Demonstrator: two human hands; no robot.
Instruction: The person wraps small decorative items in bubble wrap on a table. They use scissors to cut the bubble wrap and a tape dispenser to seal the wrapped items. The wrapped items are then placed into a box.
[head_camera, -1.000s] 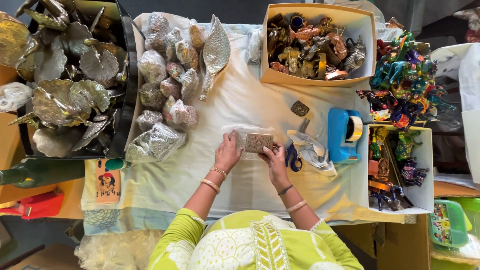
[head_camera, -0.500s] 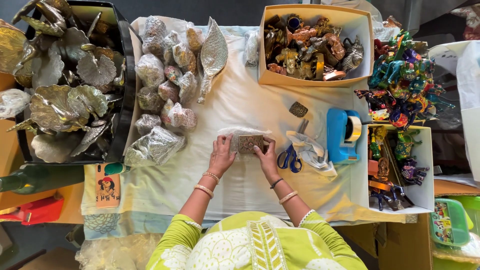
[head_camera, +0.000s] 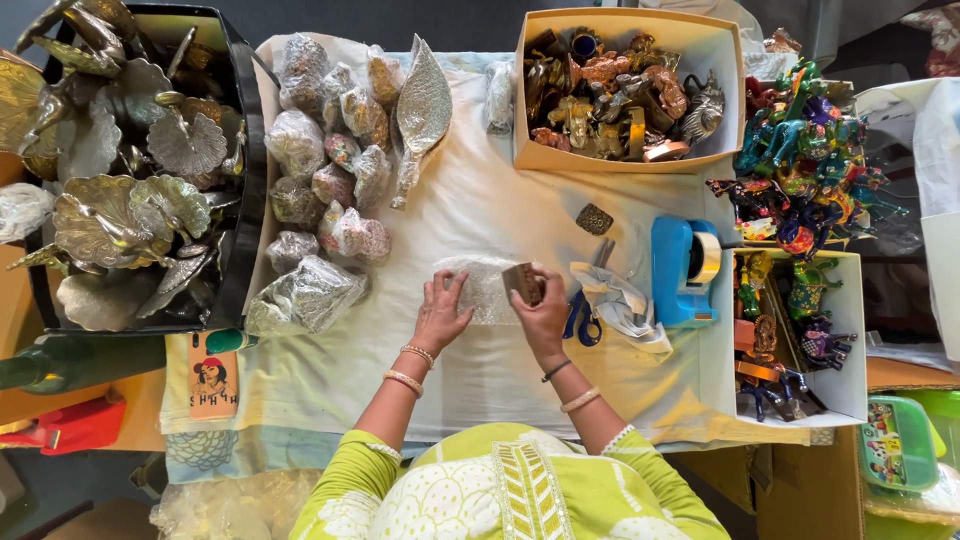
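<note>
A: What are the hands doing?

B: The left hand (head_camera: 440, 315) lies flat, fingers spread, pressing a sheet of bubble wrap (head_camera: 478, 290) onto the desk (head_camera: 480, 210) at the middle of the frame. The right hand (head_camera: 545, 310) grips a small brown block (head_camera: 521, 281) at the wrap's right edge, fingers curled around it.

A: And right beside them?

B: Blue-handled scissors (head_camera: 583, 318) lie just right of the right hand, touching a crumpled cloth (head_camera: 620, 300). A blue tape dispenser (head_camera: 683, 270) stands further right. A small dark square piece (head_camera: 594, 219) sits above, near a cardboard box (head_camera: 720, 60) of metal figurines at the top.

A: The left side?

B: Wrapped bundles (head_camera: 320, 180) are heaped at upper left of the cloth, with a silver leaf (head_camera: 422, 110) leaning over them. A black bin (head_camera: 245, 180) of metal bird dishes fills the far left.

A: The right edge?

B: Bright painted horse figures (head_camera: 800, 160) pile at upper right, above a white box (head_camera: 850, 350) holding more.
</note>
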